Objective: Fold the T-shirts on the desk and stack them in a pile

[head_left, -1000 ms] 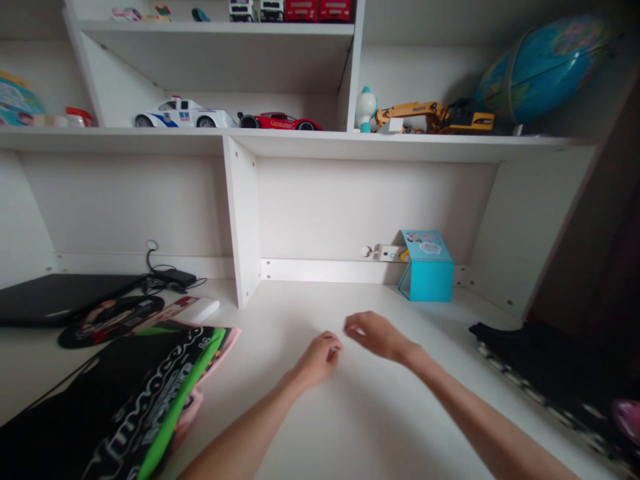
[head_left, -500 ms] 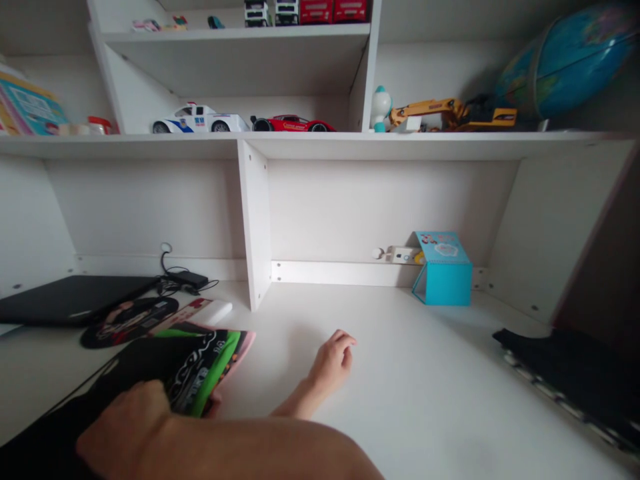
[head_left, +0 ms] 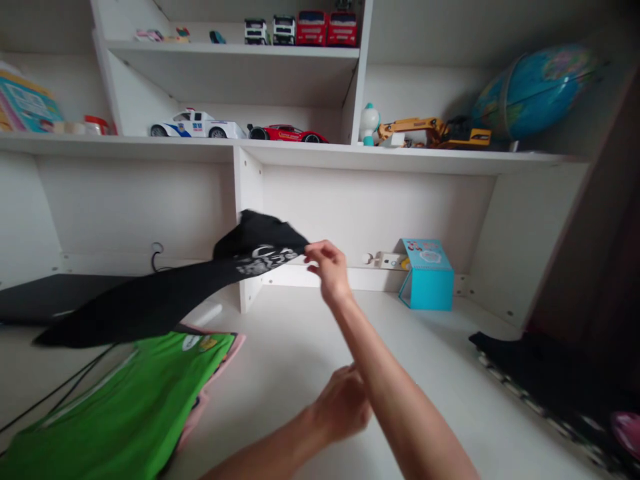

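A black garment [head_left: 165, 293] was pinched aloft by the right hand [head_left: 330, 270]; toward the worktop [head_left: 280, 360]'s left edge, a green garment [head_left: 110, 400] was left unlifted; the left hand [head_left: 343, 403]'s grip couldn't be told.

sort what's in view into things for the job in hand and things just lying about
Likely for the job:
black garment, held by the right hand
green garment
perhaps dark clothing, far right

Lying about:
globe
toy excavator
red toy car
white toy car
blue calendar

from the right hand [head_left: 329, 270], the garment [head_left: 165, 300] stretches left, above the clothes pile [head_left: 110, 407]; right of the grip, the calendar [head_left: 431, 288]; above, the shelf [head_left: 310, 153].
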